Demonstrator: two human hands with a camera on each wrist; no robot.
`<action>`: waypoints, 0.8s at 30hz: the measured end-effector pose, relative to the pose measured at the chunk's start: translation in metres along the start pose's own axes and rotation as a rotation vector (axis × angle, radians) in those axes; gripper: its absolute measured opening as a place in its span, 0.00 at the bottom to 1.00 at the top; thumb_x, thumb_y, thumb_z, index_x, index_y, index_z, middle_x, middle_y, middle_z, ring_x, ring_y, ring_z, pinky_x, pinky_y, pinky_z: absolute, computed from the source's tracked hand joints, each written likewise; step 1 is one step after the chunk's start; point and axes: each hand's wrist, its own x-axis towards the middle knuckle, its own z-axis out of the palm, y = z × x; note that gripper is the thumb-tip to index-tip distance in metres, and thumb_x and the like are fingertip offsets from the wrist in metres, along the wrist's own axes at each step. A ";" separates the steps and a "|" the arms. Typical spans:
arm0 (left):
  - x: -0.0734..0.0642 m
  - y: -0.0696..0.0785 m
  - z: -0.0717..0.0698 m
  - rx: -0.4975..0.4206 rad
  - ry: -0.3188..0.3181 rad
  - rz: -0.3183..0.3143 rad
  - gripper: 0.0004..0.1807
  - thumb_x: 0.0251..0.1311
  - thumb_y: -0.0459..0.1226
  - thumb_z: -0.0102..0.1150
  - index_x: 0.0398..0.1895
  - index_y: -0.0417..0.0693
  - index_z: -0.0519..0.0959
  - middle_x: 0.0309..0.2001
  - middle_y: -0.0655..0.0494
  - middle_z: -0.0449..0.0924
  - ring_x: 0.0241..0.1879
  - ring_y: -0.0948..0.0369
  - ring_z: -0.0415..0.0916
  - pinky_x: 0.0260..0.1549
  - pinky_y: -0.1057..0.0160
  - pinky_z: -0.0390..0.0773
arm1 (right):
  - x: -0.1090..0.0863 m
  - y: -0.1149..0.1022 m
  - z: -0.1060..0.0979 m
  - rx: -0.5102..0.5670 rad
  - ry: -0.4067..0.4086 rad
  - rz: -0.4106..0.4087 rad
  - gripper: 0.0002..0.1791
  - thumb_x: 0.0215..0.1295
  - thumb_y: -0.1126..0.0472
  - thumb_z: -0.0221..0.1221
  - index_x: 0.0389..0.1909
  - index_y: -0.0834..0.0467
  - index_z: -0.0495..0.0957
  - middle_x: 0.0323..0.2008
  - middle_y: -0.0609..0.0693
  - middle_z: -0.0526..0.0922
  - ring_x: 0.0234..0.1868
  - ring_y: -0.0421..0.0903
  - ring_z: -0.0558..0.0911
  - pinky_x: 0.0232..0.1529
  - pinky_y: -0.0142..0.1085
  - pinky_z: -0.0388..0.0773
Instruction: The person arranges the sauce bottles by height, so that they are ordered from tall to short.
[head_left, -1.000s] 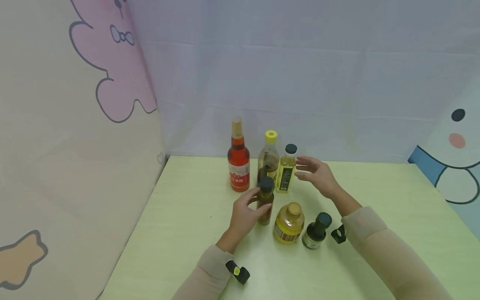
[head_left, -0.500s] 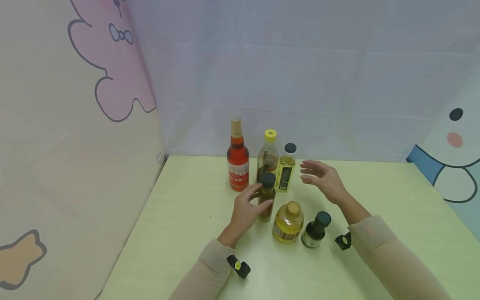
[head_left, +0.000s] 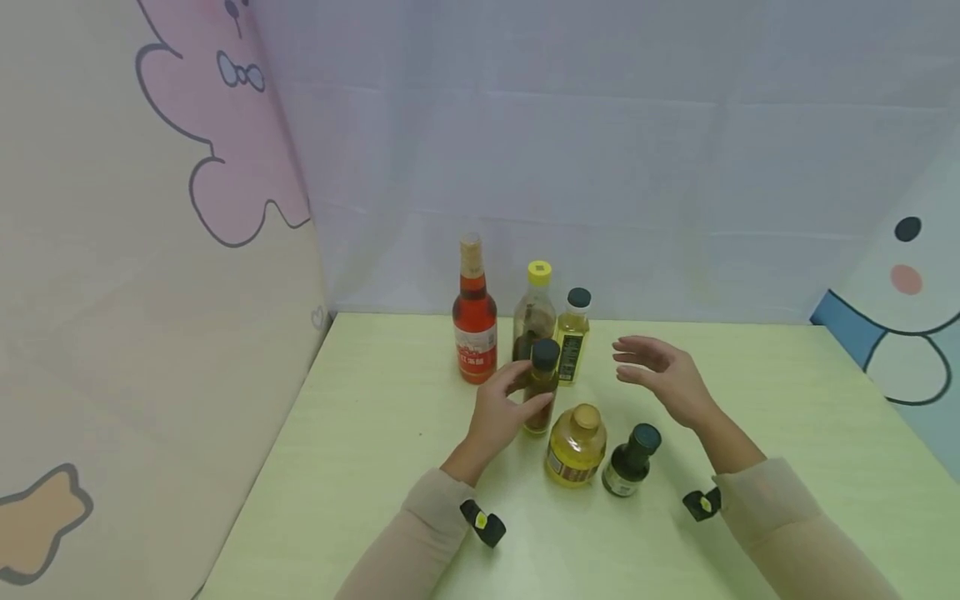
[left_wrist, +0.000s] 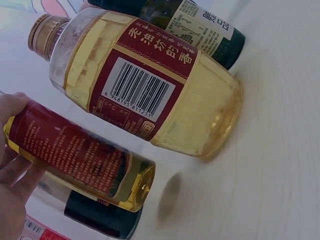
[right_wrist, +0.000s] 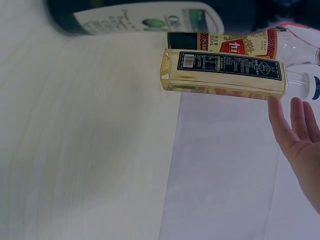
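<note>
My left hand [head_left: 498, 412] grips a slim oil bottle [head_left: 541, 400] with a black cap, thumb and fingers around its sides. In the left wrist view its red label shows, and its base stands apart from a shadow on the table. A round-bodied bottle of yellow oil [head_left: 576, 454] with a gold cap is close to the right of it. My right hand [head_left: 667, 379] hovers with loosely bent fingers and holds nothing. Nearest to it is a square bottle of pale yellow liquid [right_wrist: 225, 75] with a dark cap, apart from the fingers in the head view.
A tall bottle of red liquid [head_left: 475, 337] stands at the back left. Beside it is a yellow-capped bottle [head_left: 534, 312], partly hidden by the held one. A small dark bottle [head_left: 627, 467] stands at the front right. Cloth walls [head_left: 600, 167] border the light table [head_left: 360, 425].
My left hand has moved a little right and toward the back with the slim oil bottle. My right hand has drawn away from the square bottle, to the right and nearer me.
</note>
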 end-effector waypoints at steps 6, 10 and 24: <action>0.007 0.002 0.004 -0.007 -0.027 -0.025 0.27 0.57 0.39 0.71 0.59 0.41 0.76 0.55 0.50 0.77 0.52 0.56 0.77 0.50 0.58 0.78 | -0.018 -0.001 -0.004 0.022 0.012 -0.010 0.25 0.64 0.69 0.62 0.60 0.72 0.69 0.49 0.41 0.82 0.48 0.39 0.82 0.45 0.39 0.81; 0.012 0.004 0.009 -0.004 -0.043 -0.076 0.28 0.56 0.41 0.71 0.60 0.43 0.76 0.56 0.52 0.77 0.53 0.58 0.76 0.50 0.59 0.77 | -0.028 -0.003 -0.006 0.016 0.008 -0.017 0.24 0.64 0.70 0.62 0.60 0.72 0.70 0.49 0.42 0.82 0.48 0.39 0.82 0.44 0.38 0.81; 0.035 0.008 0.022 -0.097 -0.156 -0.043 0.26 0.57 0.37 0.70 0.60 0.46 0.77 0.55 0.57 0.77 0.56 0.62 0.74 0.52 0.66 0.75 | -0.052 0.000 -0.011 0.140 -0.061 -0.111 0.17 0.65 0.78 0.55 0.55 0.76 0.72 0.50 0.53 0.82 0.48 0.45 0.83 0.44 0.44 0.81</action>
